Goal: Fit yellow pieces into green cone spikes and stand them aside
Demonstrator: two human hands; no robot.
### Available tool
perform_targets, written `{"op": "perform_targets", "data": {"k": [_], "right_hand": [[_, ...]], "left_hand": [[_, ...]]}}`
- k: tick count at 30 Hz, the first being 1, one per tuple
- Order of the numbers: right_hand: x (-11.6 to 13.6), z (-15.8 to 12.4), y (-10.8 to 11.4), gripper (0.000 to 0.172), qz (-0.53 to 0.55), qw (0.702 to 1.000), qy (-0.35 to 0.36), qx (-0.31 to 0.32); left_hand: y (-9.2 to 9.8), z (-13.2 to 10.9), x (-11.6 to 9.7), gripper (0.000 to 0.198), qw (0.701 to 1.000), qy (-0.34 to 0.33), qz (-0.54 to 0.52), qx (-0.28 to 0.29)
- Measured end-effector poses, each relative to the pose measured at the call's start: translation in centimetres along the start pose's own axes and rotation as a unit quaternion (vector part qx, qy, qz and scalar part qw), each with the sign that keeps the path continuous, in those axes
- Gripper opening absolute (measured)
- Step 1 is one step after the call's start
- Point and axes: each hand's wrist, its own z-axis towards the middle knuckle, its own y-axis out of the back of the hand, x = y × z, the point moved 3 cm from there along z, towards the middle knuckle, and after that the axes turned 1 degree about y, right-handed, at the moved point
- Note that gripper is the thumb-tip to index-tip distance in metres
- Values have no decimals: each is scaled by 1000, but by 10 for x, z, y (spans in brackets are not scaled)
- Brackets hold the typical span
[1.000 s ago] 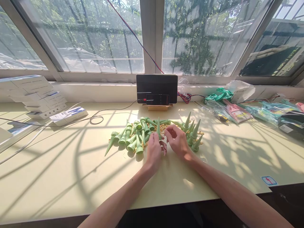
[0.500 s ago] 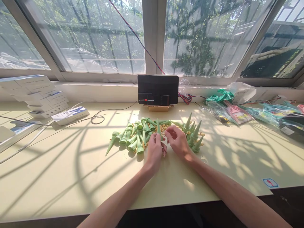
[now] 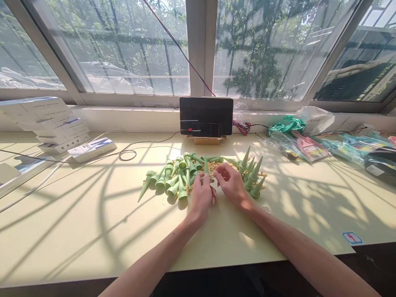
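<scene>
My left hand [image 3: 202, 194] grips a green watering spike [image 3: 206, 165], its pointed tip upward. Close on the right, my right hand [image 3: 230, 183] has thumb and fingertips curled together in a pinch beside that spike; whatever they hold is too small or hidden to make out. Loose green spikes with open round collars [image 3: 182, 192] lie in a pile to the left of my hands. Small yellowish pieces [image 3: 213, 166] are heaped behind my fingers. Right of my right hand, a group of spikes [image 3: 253, 173] points upward, with yellow parts sticking out at the side.
A black tablet [image 3: 206, 110] with a phone [image 3: 206, 130] in front stands on a small cardboard support. White boxes [image 3: 62, 123] are stacked at the left, near a loose black cable [image 3: 126, 155]. Plastic-bagged items [image 3: 311, 148] and a black object [image 3: 382, 161] lie at the right.
</scene>
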Motion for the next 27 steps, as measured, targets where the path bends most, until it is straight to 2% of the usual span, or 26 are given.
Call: {"op": "perform_targets", "data": {"k": [7,27], "right_hand": [[-4,1,0,20,18,1000,-6,2],[-5,2,0,23,28,999,-45,12]], "left_hand": [[0,2,-2,14,1000,-9,15,-10],[5,5,2,20,997,-61,39,-1]]}}
